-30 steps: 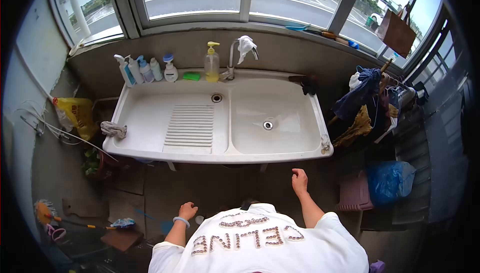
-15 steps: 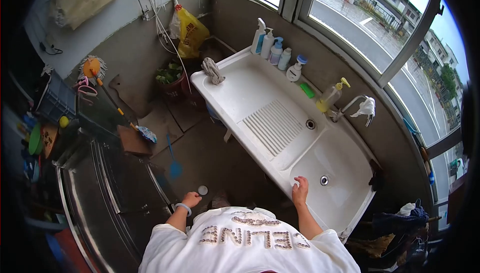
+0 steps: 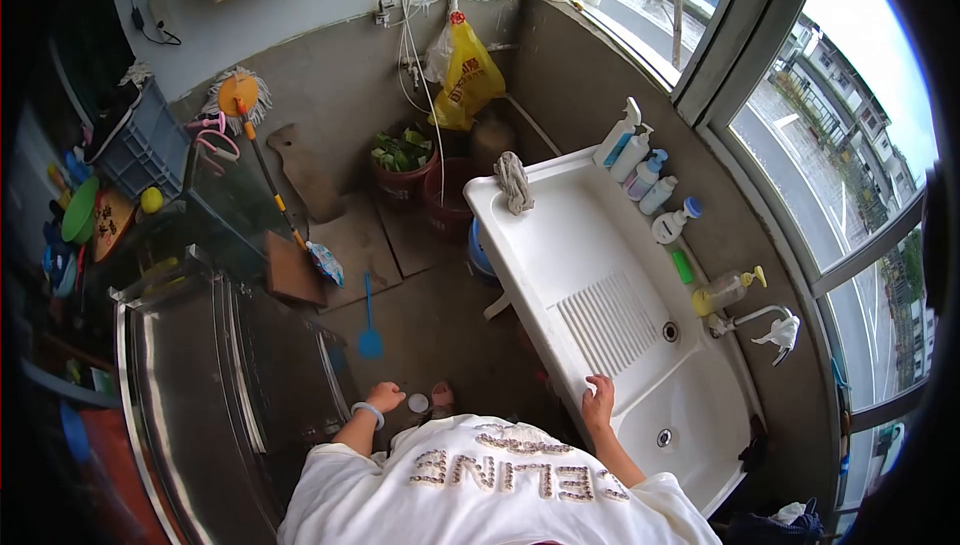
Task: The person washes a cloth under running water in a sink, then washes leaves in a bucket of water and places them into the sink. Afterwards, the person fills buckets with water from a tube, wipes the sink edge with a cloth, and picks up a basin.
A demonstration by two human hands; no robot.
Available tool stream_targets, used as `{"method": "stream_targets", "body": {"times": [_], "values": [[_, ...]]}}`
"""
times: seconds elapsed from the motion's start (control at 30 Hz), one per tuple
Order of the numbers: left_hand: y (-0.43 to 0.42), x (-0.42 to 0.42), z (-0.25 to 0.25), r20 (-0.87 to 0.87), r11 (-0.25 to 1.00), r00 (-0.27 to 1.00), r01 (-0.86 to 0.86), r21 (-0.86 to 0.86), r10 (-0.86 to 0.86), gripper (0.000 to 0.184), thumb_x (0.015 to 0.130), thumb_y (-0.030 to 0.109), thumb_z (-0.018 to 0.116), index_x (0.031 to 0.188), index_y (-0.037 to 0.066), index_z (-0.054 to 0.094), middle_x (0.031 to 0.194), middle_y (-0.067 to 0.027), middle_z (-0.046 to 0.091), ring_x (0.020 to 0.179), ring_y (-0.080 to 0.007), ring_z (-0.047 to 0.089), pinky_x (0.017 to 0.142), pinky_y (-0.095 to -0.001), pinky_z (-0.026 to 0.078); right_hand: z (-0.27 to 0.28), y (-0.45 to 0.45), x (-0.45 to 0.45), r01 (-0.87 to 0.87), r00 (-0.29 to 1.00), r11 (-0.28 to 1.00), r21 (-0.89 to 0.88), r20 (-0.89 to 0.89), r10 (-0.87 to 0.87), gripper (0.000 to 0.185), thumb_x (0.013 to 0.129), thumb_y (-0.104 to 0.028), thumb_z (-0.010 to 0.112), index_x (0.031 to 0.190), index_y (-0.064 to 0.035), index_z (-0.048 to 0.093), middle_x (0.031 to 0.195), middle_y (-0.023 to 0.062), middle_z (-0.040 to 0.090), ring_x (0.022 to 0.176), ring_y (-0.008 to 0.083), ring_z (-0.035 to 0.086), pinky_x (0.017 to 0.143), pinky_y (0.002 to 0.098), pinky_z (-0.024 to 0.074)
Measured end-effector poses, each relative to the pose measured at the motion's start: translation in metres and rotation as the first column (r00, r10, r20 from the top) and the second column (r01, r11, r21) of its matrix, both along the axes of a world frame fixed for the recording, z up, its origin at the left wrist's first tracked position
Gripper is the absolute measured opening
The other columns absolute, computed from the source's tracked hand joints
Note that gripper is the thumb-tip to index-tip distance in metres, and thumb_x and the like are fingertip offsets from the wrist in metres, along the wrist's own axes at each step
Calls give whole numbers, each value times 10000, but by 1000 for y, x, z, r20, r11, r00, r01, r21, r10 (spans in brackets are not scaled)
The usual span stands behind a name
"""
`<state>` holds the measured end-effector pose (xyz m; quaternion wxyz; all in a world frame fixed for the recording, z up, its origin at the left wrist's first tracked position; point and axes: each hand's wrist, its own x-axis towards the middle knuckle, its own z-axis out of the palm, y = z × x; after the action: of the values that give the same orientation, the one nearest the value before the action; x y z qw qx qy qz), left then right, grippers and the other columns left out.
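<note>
My left hand (image 3: 383, 399), with a pale bangle (image 3: 368, 413) at its wrist, hangs low over the floor, its fingers curled in and nothing seen in them. Just right of it is a small white round thing (image 3: 418, 403), apparently on the floor and apart from the hand. My right hand (image 3: 598, 401) is over the near edge of the white sink (image 3: 580, 395), fingers loosely bent and apart, holding nothing; I cannot tell if it touches the rim. The sink has a ribbed washboard (image 3: 605, 323) and a faucet (image 3: 745, 320) with white wrapping on its spout.
Several pump bottles (image 3: 640, 160), a green soap bar (image 3: 682, 266) and a grey cloth (image 3: 513, 183) sit along the sink. A blue fly swatter (image 3: 369, 330) lies on the floor. A mop (image 3: 262, 155), plant pot (image 3: 402, 170) and dark metal cabinet (image 3: 190, 385) stand to the left.
The view has turned left, so the sink and windows sit further right. A foot in a pink slipper now shows beside the white round thing. Both hands keep nearly the same pose.
</note>
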<state>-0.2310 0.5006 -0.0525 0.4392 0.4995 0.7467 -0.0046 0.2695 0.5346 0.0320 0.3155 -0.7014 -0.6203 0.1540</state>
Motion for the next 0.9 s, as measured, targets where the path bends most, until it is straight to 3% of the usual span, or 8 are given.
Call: {"method": "stream_targets", "body": {"times": [0.2,0.4,0.7,0.83,0.9], "values": [[51,-53,-10,57,991,993,-107,85,102,412,793,330,654,1069,24,660,1085,-179,655,1023,-317,620,907,-378,473,8,75,-71,-42,999,999,-32,6,42,263,749,-1,536,997,-32,618,1155,181,548,1112,355,497,962,415,410],[67,-81,-8,25,989,992,-127,73,125,415,798,351,635,1072,40,659,1099,-167,648,1061,-323,595,921,-393,465,22,145,-131,-117,993,992,-45,-16,116,252,744,12,578,981,-59,621,1139,161,559,1102,352,514,955,419,414],[83,-103,-14,39,984,985,-166,-66,168,431,785,347,653,1067,20,663,1088,-181,651,1039,-313,613,919,-384,469,10,264,-169,-159,986,987,-4,-47,158,277,751,4,561,1012,-70,615,1159,154,551,1124,343,498,962,415,417],[115,-121,-13,26,978,979,-202,-55,204,436,784,338,656,1069,9,660,1067,-189,657,1020,-312,624,906,-381,477,-1,339,-185,-143,986,989,32,-82,145,343,733,19,566,1063,-75,580,1164,143,544,1098,336,511,937,402,436],[136,-130,-13,1,980,981,-192,-53,193,434,784,334,657,1071,8,660,1059,-191,660,1009,-313,629,898,-378,482,0,376,-195,-129,988,991,35,-81,131,443,728,4,573,1164,-60,525,1209,169,509,1154,345,466,992,406,392]]}}
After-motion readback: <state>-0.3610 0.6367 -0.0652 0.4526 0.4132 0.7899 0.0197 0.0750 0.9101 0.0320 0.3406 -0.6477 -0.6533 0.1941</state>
